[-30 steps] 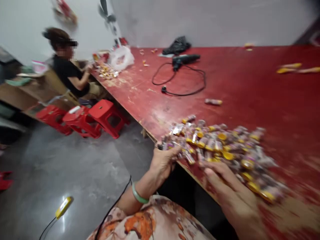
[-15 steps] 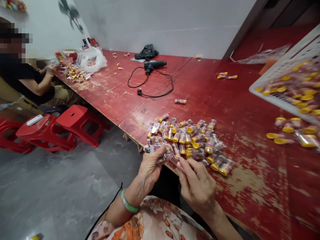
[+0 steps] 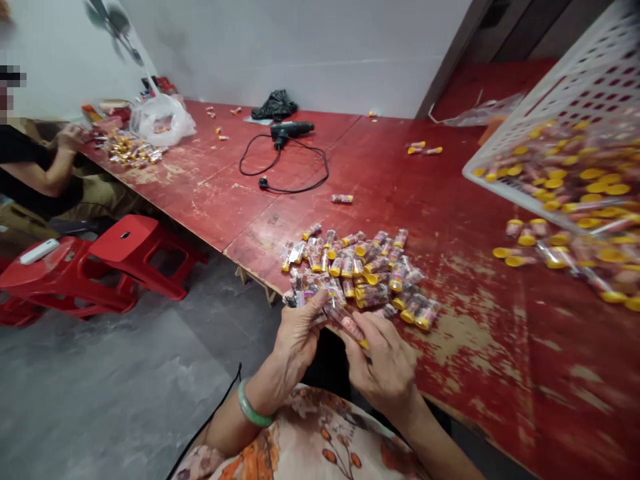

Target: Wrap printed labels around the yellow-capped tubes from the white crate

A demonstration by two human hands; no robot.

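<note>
Pinching a yellow-capped tube (image 3: 352, 327) in our right hand (image 3: 387, 367) | our left hand (image 3: 297, 335) clamped on clear wrappers (image 3: 306, 293) beside it | wrapped tubes (image 3: 373, 291) beyond both hands on the worktop (image 3: 425, 220) | a loose pinch could drop our tube past the edge

Green bangle (image 3: 254, 408); pale top (image 3: 320, 440), orange and brown floral print.

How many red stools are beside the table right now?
3: the near stool, closest to the table; the middle stool, with a white object on top; and the far stool, mostly cut off at left. Others may be hidden.
</note>
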